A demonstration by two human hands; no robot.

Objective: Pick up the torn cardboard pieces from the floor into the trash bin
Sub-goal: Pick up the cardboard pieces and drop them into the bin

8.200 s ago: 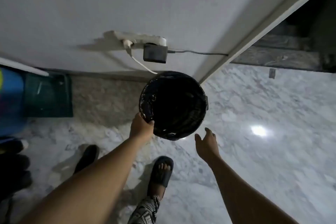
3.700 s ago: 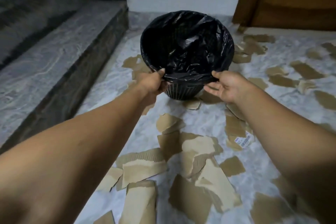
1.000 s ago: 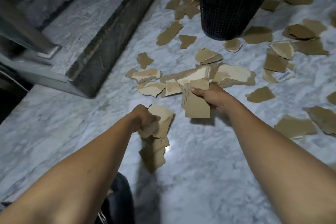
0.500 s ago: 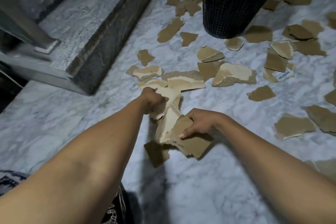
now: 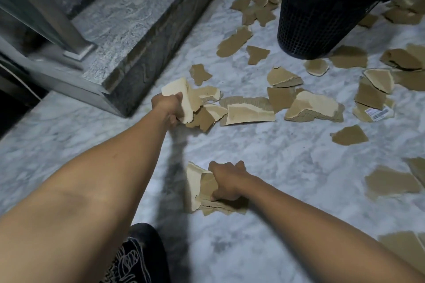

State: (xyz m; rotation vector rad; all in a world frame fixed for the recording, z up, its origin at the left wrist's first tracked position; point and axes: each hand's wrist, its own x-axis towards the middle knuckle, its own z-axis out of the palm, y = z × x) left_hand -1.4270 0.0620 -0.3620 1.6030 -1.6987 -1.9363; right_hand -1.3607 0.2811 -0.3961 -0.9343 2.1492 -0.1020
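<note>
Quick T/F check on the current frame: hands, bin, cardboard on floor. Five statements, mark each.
1. Both hands grip cardboard. True: the left hand and the right hand each clutch a bunch of torn pieces.
2. The trash bin lies on its side. False: it stands upright on the floor.
3. A piece with a barcode label lies on the floor at right. True.
4. The floor is already clear of cardboard. False: many pieces lie scattered around the bin.
5. The right hand is over the bin. False: it is low, near the floor, well short of the bin.
</note>
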